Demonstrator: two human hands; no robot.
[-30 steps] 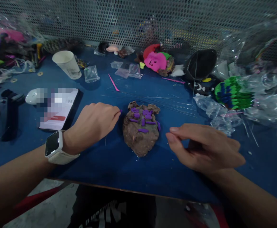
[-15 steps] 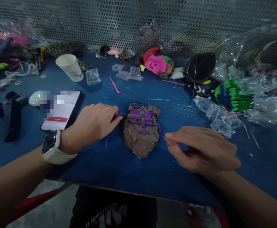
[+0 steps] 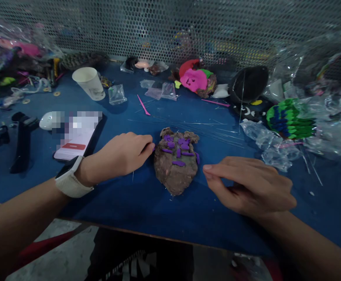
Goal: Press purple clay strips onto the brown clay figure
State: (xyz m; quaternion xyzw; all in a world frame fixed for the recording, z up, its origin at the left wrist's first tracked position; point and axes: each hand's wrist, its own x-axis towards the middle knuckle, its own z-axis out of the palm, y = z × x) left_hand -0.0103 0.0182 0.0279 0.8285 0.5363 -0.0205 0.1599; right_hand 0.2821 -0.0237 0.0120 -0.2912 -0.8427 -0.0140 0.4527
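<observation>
A brown, heart-shaped clay piece (image 3: 175,177) lies flat on the blue table, with several purple clay bits (image 3: 178,163) pressed on its upper half. My left hand (image 3: 123,153) is at its upper left side, thumb and forefinger pinched around a small purple clay bit that is mostly hidden by the fingertips. To the right of the brown piece, my right hand (image 3: 248,185) hovers or rests apart from it, thumb and forefinger tips pressed together. Whether anything sits between those tips cannot be made out.
A phone (image 3: 81,134) and white earbud case (image 3: 46,121) lie left, below a paper cup (image 3: 89,82). Pink tools (image 3: 143,105), thin clear strands (image 3: 194,130) and small plastic bags (image 3: 118,94) lie behind. At right are a green-blue clay model (image 3: 290,119) and crumpled plastic (image 3: 278,150).
My left hand has moved right, closer to the brown clay piece, and its purple bit is now more covered. The right hand stays nearly still. The view has shifted slightly.
</observation>
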